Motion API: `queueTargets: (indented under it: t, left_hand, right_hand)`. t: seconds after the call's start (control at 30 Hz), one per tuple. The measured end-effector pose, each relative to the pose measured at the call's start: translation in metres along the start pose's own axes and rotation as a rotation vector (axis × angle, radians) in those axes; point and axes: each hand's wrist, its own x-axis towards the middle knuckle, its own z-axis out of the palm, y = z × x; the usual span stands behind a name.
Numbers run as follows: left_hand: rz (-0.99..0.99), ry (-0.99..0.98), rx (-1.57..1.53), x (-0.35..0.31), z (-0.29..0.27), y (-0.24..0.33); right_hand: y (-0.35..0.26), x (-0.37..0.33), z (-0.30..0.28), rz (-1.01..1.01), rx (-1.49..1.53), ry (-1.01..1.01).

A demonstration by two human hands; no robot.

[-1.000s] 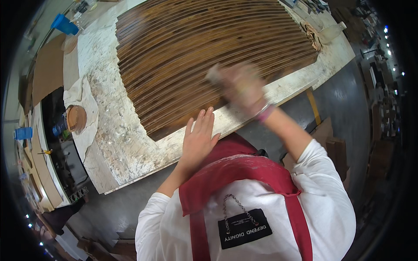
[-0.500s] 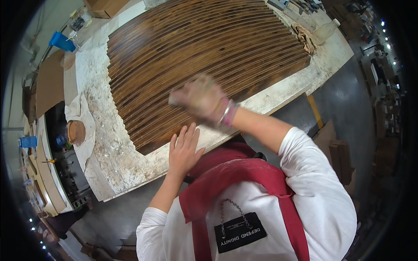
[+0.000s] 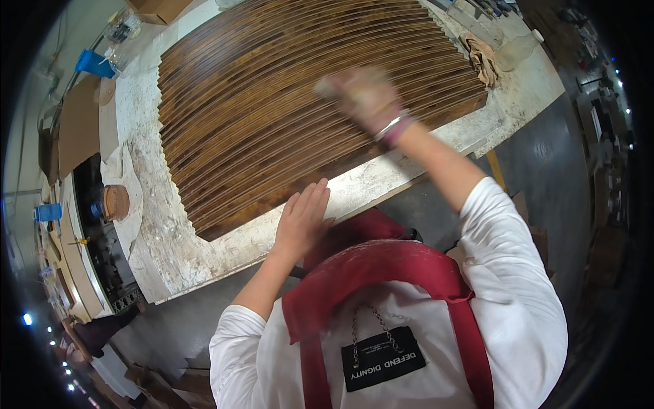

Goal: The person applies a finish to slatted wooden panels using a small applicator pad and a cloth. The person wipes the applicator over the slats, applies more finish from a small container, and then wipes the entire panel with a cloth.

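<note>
Taking clock directions from the panel's middle, a paint-streaked white worktable (image 3: 157, 252) carried one wide brown ridged wooden panel (image 3: 252, 123), its near edge facing six o'clock. One brown cardboard box (image 3: 160, 8) sat toward ten, and one blue plastic cup (image 3: 94, 63) stood between nine and ten. One clear bottle (image 3: 519, 51) lay between two and three; just beside it, one crumpled tan cloth (image 3: 481, 60) crowded the panel's edge. One round brown tub (image 3: 116, 202) sat near eight.

Two bare forearms reached in. The right hand (image 3: 364, 99), a silver band at its wrist, hid part of the ridges toward three; it was blurred, so how far it was closed, or on what, could not be told. The left hand (image 3: 302, 211) lay flat and empty at six, fingers straight, fingertips at the panel's near edge.
</note>
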Motion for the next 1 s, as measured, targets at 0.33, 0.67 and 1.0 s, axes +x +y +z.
queueTargets:
  t: [0.33,0.67,1.0]
  left_hand:
    - [-0.057,-0.039,-0.068,-0.004,0.001,0.000]
    - [-0.052,0.005,-0.023,-0.016,0.027,-0.009]
    - [0.131,0.054,-0.040,0.022,0.000,0.005]
  right_hand:
    - [-0.061,-0.079,0.025,-0.366,-0.105,0.217]
    - [-0.094,-0.089,0.034,-0.451,0.095,0.243]
    - [0.036,-0.081,-0.013,-0.067,-0.264,0.343]
